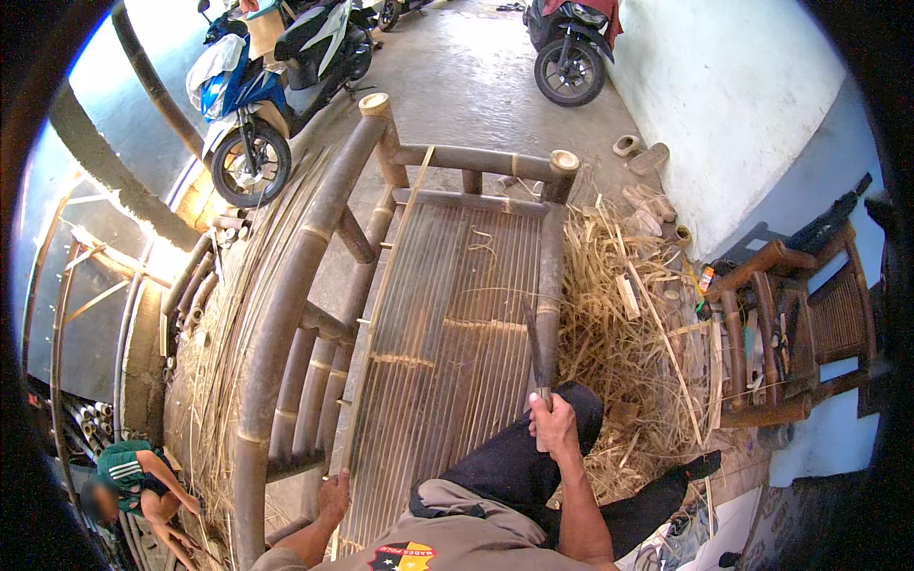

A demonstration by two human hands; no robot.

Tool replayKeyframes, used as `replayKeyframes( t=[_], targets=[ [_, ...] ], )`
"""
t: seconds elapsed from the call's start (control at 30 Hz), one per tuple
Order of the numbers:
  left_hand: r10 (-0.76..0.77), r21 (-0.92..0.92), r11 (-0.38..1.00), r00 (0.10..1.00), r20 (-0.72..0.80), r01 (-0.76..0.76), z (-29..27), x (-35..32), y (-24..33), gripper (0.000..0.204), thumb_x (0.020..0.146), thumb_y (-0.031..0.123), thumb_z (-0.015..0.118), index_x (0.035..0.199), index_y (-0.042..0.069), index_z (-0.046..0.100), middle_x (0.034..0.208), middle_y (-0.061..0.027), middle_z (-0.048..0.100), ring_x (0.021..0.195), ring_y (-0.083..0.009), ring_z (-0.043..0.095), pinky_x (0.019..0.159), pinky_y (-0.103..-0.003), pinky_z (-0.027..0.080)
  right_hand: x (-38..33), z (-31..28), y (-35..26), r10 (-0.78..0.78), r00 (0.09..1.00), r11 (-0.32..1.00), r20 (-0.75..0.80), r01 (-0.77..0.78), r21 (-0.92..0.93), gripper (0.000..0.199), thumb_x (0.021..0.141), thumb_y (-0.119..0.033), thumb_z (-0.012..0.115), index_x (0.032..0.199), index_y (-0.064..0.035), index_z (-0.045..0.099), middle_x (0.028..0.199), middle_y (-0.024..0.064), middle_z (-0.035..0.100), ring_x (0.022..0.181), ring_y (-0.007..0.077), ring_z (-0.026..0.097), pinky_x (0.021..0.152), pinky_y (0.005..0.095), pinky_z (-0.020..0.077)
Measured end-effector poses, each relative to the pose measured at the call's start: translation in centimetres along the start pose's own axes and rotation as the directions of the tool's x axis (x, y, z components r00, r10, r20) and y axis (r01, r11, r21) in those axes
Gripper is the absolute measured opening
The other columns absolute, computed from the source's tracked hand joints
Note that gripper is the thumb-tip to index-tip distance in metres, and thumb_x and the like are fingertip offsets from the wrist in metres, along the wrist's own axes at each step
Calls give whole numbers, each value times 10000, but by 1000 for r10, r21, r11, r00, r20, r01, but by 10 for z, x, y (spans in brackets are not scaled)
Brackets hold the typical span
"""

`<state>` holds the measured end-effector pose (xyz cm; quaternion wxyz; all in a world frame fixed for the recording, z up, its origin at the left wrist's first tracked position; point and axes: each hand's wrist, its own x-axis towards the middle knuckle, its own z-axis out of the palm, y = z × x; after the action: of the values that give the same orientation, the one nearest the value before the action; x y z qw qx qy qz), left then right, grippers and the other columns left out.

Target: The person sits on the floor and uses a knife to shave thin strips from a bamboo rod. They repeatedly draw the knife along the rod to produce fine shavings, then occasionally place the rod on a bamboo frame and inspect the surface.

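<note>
My right hand is closed round the handle of a long knife, its dark blade pointing away over the right side of a bamboo bench. The bench has a seat of thin bamboo slats and a frame of thick dark bamboo poles. At the seat's left edge, my left hand grips a long pale bamboo strip that runs up toward the far end; its fingers are partly hidden. A thin curled shaving lies on the slats. My dark-trousered leg rests on the seat's near right part.
Bamboo shavings are heaped right of the bench, with long strips to its left. A co-worker bends down at the lower left. Motorbikes are parked behind. Slippers lie by the wall; a bamboo chair is at right.
</note>
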<state>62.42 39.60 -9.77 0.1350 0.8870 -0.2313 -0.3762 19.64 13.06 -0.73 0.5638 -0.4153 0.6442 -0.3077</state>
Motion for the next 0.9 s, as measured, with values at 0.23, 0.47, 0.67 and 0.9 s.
replayKeyframes(
  t=[0.23, 0.47, 0.67, 0.9],
  targets=[
    [174, 106, 981, 980, -97, -164, 7, 13, 11, 588, 916, 539, 549, 1086, -23, 586, 1028, -287, 630, 973, -428, 624, 846, -497, 471, 0, 1, 0, 0, 1000, 1000, -4, 0, 6, 335, 951, -342, 618, 885, -16, 582, 669, 33, 589, 523, 121, 592, 473, 299, 493],
    [286, 217, 952, 877, -386, -215, 28, 33, 109, 619, 872, 486, 629, 1212, -28, 568, 1112, -259, 635, 1081, -446, 582, 971, -511, 431, 3, 3, 2, 6, 1000, 1000, -10, -7, -11, 315, 950, -336, 611, 899, -25, 598, 661, 27, 585, 524, 123, 593, 480, 298, 497],
    [458, 232, 888, 726, -514, -396, 38, 91, 211, 632, 869, 368, 663, 1342, 8, 450, 1261, -256, 542, 1168, -446, 501, 1009, -516, 383, 3, 4, -1, 25, 999, 1000, -21, -25, -12, 329, 948, -347, 602, 904, -21, 599, 663, 29, 588, 534, 124, 598, 487, 304, 507],
    [576, 191, 814, 726, -376, -548, 32, 147, 309, 403, 927, 323, 580, 1252, 98, 503, 1058, -228, 642, 983, -414, 622, 802, -511, 486, 3, 3, -4, 43, 999, 999, -3, -43, -27, 336, 949, -347, 596, 905, -14, 590, 675, 36, 585, 533, 130, 592, 491, 308, 506]
  ],
)
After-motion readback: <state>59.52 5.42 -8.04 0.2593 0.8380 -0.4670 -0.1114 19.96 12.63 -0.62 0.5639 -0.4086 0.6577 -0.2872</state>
